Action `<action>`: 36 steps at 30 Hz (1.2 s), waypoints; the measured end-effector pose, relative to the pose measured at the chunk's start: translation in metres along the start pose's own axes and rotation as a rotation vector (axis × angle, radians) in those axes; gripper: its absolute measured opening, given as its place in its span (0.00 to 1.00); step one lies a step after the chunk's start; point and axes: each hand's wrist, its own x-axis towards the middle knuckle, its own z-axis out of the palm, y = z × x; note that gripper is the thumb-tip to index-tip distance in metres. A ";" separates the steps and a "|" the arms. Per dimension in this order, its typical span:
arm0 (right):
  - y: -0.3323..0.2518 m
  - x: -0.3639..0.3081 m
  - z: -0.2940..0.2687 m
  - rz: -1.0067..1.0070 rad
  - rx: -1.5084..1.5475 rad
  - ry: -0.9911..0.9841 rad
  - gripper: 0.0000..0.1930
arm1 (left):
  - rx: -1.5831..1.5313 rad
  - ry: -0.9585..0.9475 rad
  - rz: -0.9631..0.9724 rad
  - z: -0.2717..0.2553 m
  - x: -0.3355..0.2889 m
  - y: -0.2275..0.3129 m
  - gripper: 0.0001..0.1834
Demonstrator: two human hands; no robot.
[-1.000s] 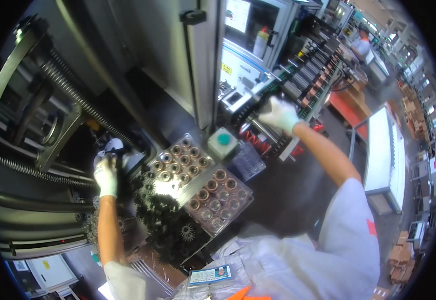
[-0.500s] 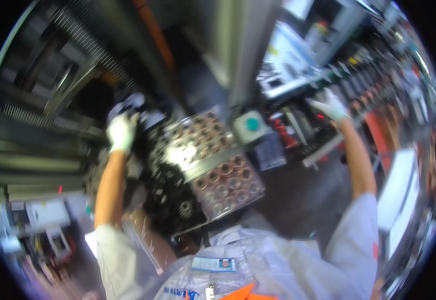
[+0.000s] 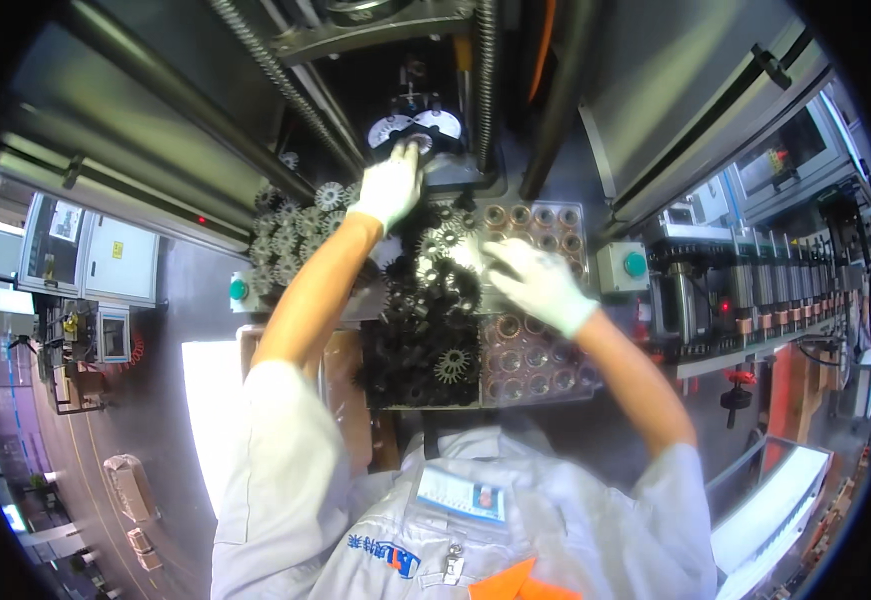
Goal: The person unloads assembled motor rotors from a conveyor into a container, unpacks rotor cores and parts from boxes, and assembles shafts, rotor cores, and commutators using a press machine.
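Observation:
My left hand [image 3: 391, 190], in a white glove, reaches into the press. Its outstretched fingertips touch the edge of the fixture, a black holder with a white round plate [image 3: 441, 124], where a small ring-shaped part shows. My right hand [image 3: 536, 283], also gloved, hovers over the tray area with fingers spread and nothing visible in them. Under and beside it lies a clear plastic tray [image 3: 587, 222] of copper-coloured ring parts. Toothed silver gear-like plates [image 3: 291, 240] are heaped near my left forearm, and a pile of dark parts [image 3: 416, 350] lies between my arms.
Vertical press columns [image 3: 563, 100] and a coil spring [image 3: 486, 90] flank the fixture. Green-button boxes [image 3: 623, 266] [image 3: 240, 289] stand at both sides. On the right runs a conveyor [image 3: 756, 300] with upright cylindrical holders. A cardboard box [image 3: 346, 390] sits below my left forearm.
The view has swung back from the right to face the press. My right hand has moved away from the conveyor to above the parts tray. My left hand stays at the fixture.

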 end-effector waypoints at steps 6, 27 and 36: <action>0.010 0.042 0.046 0.006 -0.218 -0.117 0.17 | -0.167 0.339 -0.431 -0.120 -0.155 -0.060 0.23; -0.028 0.006 -0.011 0.395 0.824 -0.005 0.15 | -0.027 0.022 0.178 -0.080 -0.156 -0.020 0.21; -0.037 0.052 -0.047 0.284 1.040 0.125 0.17 | -0.177 0.106 0.021 -0.131 -0.181 0.013 0.21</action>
